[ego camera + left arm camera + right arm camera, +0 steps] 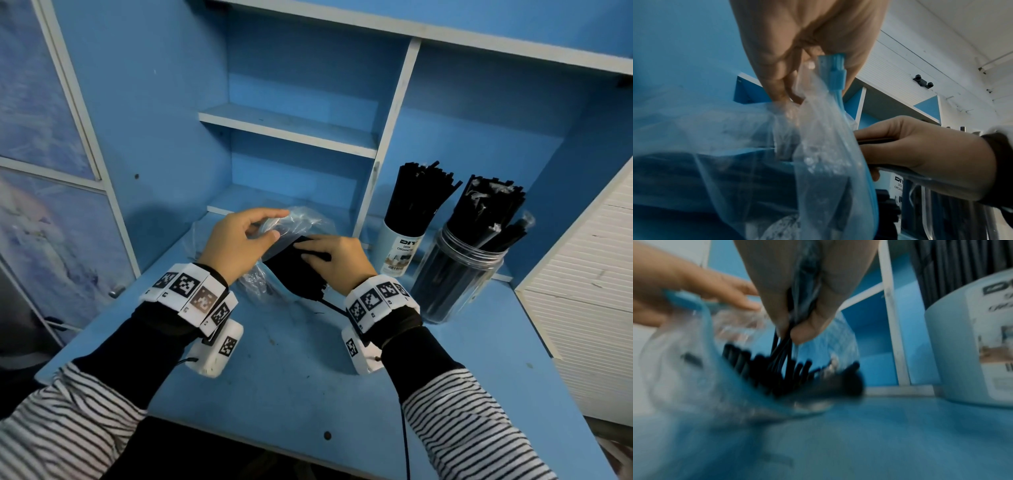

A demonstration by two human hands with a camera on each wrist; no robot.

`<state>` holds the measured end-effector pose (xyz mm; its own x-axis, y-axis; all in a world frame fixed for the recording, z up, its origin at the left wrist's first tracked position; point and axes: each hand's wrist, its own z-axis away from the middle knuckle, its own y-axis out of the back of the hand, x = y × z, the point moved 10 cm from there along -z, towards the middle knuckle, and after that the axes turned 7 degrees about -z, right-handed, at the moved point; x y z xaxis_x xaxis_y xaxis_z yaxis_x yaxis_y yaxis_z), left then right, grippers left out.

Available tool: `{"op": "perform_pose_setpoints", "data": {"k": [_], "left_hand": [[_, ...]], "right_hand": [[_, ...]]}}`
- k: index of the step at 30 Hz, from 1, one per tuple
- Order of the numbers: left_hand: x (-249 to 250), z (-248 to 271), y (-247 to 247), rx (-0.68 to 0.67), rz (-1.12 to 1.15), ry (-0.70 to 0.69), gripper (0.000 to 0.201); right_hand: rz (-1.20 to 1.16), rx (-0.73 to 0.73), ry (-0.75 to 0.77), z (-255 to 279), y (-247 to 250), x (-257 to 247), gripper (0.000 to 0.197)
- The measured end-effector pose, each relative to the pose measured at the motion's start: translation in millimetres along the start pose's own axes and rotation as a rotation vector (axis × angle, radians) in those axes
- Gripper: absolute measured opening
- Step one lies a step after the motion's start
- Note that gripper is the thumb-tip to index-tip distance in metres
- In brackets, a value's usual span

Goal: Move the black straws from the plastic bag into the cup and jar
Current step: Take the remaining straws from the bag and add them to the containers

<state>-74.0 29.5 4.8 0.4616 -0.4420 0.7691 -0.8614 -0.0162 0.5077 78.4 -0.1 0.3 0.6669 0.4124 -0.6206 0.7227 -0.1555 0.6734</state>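
A clear plastic bag (pixel 301 222) with a blue zip strip (pixel 835 76) lies on the blue desk (pixel 291 370), a bundle of black straws (pixel 294 274) sticking out of its mouth. My left hand (pixel 239 240) pinches the bag's upper edge and holds the mouth apart. My right hand (pixel 332 260) grips a bunch of the straws (pixel 785 344) at the bag's mouth. To the right stand a pale cup (pixel 400 250) and a clear jar (pixel 455 274), both packed with upright black straws.
The desk sits inside a blue shelf unit with a white divider (pixel 387 144) right behind the cup. One loose straw (pixel 334 306) lies on the desk beside my right wrist. A white ribbed cabinet (pixel 582 308) closes the right side.
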Motion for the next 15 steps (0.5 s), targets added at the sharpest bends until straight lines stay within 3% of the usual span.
{"op": "perform_pose_setpoints", "data": {"k": [7,11,13,15], "left_hand": [[8.4,2.4,0.8,0.004,-0.074,-0.008,0.034],[41.9,7.5,6.8,0.115,-0.217,-0.145,0.038],[67.5,13.2,-7.1,0.034,-0.208,-0.233,0.044],[86.0,19.9,-35.7,-0.143,-0.248,-0.281,0.066]], "right_hand": [[-0.081,-0.068,-0.180,22.4,43.1,14.4,0.025],[-0.080,-0.096,-0.230,38.4,68.4,14.2,0.025],[-0.082,-0.101,-0.253,44.4,80.1,11.8,0.024],[-0.073,-0.115,-0.268,49.0,89.8,7.5,0.024]]}}
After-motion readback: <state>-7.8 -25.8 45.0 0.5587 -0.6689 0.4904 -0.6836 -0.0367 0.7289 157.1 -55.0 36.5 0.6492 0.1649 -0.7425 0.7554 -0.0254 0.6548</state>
